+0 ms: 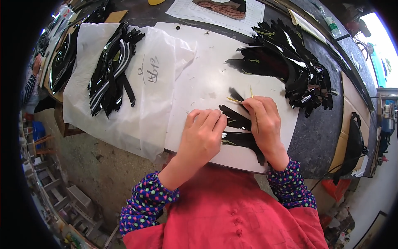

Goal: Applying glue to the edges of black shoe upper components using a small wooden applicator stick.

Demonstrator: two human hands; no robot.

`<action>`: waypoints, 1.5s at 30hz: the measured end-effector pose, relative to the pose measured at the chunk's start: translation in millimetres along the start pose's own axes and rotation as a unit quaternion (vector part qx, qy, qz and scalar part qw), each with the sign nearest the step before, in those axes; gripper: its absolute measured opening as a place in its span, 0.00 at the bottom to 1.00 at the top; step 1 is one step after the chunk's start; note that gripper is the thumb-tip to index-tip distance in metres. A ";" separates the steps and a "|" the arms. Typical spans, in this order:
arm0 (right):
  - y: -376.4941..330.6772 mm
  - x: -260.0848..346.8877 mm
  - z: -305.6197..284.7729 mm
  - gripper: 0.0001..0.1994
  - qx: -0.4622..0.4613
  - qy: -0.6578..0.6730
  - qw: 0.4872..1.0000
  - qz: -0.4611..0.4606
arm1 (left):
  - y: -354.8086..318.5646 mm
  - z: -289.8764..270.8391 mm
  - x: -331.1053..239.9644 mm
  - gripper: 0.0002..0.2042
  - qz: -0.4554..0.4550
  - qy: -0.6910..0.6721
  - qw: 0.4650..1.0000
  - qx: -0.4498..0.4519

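Observation:
My left hand (203,130) is closed, its fingertips pressed together at the left end of a glossy black piece (238,120); what they pinch, if anything, is hidden. My right hand (264,124) is closed on thin yellow strips (235,100) that stick out past its fingertips. Behind those fingers a narrow dark strip (236,93) points up and left. Below, between both hands, another glossy black cut piece (240,140) with a curved end lies flat on the white board (203,89).
Right of the board's middle lies a large heap of glossy black pieces (290,66). At left, a bundle of black and grey strips (114,70) rests on white plastic sheeting (155,112). A patterned sheet (176,10), a clear bottle (330,23) and a black bag (352,145) lie farther out. Another person's hand (37,64) shows far left.

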State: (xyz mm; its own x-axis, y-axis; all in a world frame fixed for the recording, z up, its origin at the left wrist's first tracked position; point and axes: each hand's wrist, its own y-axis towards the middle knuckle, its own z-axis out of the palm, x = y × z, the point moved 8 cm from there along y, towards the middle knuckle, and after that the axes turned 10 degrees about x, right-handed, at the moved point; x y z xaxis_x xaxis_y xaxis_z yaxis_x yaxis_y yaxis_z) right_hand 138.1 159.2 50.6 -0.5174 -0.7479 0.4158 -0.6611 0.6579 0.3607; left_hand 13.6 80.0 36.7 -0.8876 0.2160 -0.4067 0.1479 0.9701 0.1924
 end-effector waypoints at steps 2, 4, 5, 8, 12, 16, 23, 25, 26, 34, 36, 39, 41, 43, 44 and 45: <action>1.0 4.6 -8.4 0.10 -0.017 0.031 0.999 0.003 | -6.8 5.7 -1.5 0.18 -0.003 0.027 1.000 0.011; -1.8 -1.7 -5.0 0.09 0.031 0.203 0.975 0.081 | -11.8 12.5 -7.1 0.23 0.001 0.107 0.994 0.011; -3.7 -0.8 -4.5 0.09 0.032 0.204 0.975 0.082 | -12.7 13.6 -8.3 0.23 0.000 0.106 0.994 0.012; -7.1 -2.9 5.3 0.07 0.065 0.256 0.958 0.111 | -13.3 17.1 -8.2 0.25 -0.014 0.127 0.991 0.028; -13.4 -7.5 12.1 0.07 0.056 0.269 0.947 0.164 | -14.7 18.3 -6.7 0.25 -0.015 0.122 0.992 0.028; -14.8 -8.2 15.1 0.08 0.048 0.240 0.957 0.159 | -13.1 17.2 -3.7 0.25 -0.019 0.103 0.994 0.023; -9.3 -2.9 13.8 0.09 0.056 0.211 0.966 0.140 | -12.0 21.1 -2.0 0.24 -0.028 0.129 0.991 0.032; -8.9 -1.1 13.1 0.09 0.056 0.192 0.972 0.127 | -11.6 20.7 -1.8 0.23 -0.028 0.134 0.990 0.029; -8.8 -0.9 13.4 0.09 0.056 0.194 0.971 0.127 | -11.5 20.6 -1.6 0.23 -0.029 0.134 0.990 0.030; -6.4 4.6 11.2 0.10 0.050 0.167 0.979 0.107 | -10.8 19.4 -2.0 0.21 -0.026 0.159 0.987 0.027; -6.8 5.3 11.2 0.11 0.053 0.167 0.979 0.108 | -10.6 18.7 -1.8 0.21 -0.029 0.154 0.987 0.028; -7.7 6.5 12.3 0.11 0.057 0.161 0.979 0.107 | -10.8 17.9 -1.1 0.23 -0.035 0.132 0.990 0.029; -8.1 7.4 12.4 0.11 0.059 0.155 0.980 0.107 | -11.1 18.1 -0.3 0.24 -0.039 0.115 0.992 0.031; -7.7 7.6 11.9 0.11 0.064 0.157 0.979 0.112 | -11.1 18.2 0.0 0.24 -0.038 0.111 0.992 0.034; -7.4 7.7 10.8 0.11 0.063 0.157 0.979 0.112 | -10.9 18.2 0.0 0.24 -0.038 0.112 0.992 0.034; -7.5 7.0 10.4 0.11 0.067 0.160 0.978 0.116 | -10.6 18.5 0.1 0.23 -0.038 0.108 0.993 0.034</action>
State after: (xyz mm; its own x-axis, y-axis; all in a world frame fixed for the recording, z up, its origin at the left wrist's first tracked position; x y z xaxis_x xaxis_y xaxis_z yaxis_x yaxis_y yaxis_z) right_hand 133.8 148.2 42.1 -0.4796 -0.4995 0.7215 -0.6227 0.7730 0.1213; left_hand 20.0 71.8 18.1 -0.9690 0.1202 -0.2156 0.0996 0.9896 0.1040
